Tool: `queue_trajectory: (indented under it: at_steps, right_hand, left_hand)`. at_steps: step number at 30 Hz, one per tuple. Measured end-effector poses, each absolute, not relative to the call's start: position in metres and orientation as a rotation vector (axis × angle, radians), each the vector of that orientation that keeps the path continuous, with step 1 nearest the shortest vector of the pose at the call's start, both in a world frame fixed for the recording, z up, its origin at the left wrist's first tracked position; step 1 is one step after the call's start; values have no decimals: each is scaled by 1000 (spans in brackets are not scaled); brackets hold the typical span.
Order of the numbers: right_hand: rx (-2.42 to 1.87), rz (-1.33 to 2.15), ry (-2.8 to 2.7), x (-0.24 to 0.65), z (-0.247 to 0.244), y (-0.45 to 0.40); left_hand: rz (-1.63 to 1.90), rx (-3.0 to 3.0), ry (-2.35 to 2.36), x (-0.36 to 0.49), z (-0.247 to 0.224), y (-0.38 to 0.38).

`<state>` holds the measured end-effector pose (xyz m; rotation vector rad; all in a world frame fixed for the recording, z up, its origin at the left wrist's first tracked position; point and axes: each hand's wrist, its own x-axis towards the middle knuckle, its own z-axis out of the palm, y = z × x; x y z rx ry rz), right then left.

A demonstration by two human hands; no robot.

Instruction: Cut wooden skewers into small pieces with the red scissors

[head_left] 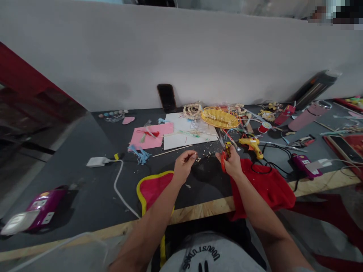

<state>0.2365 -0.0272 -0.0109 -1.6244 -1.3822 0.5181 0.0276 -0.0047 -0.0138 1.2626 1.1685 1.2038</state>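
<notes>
Scissors with red handles (223, 163) sit in the right hand (233, 162), which is wrapped around them, a loop near the thumb; a yellow part shows among the fingers. Their long axis runs mostly away from the person's body, the blades leading out of the grip, away and slightly leftward, towards the near right corner of a white sheet (172, 140). The blades are partly lost among the clutter there, so how far they are parted cannot be told. The right hand is the nearer one, being already on the tool; the left hand (183, 166) lies to the left of it, apart, at about the same depth on the table. Its fingertips are drawn together in a pinch, though whatever may be between them is too small to make out. The relation that matters is this sideways gap: the blades point past the left fingertips rather than at them, and small pale bits (208, 154) are scattered between the two hands. Just right of the right grip lies a yellow glue gun (251, 145), and a red cloth (266, 187) spreads under and beside the right forearm. Beyond the grip stands a yellow basket (219, 124). Beyond the left hand a thin stick (171, 151) lies along the near edge of the white sheet, and a red cloth with yellow edging (154, 185) lies partly under the left forearm.
</notes>
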Motion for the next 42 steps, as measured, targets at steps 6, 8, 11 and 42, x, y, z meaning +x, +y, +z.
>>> queue_trajectory:
  at_steps: [6,8,11,42]
  right_hand:
    - [-1600,375,-1663,234,-11,-29]
    - [-1555,279,-1845,229,-12,-30]
    - [-1558,208,-2013,222,-11,-32]
    - [-1728,289,-1879,222,-14,-32]
  left_hand:
    - [1202,1241,1168,28,-13,-5]
    - [1193,1250,1160,27,-13,-5]
    - [1186,1258,1143,27,-14,-4]
    - [1197,993,1112,30,-7,-6]
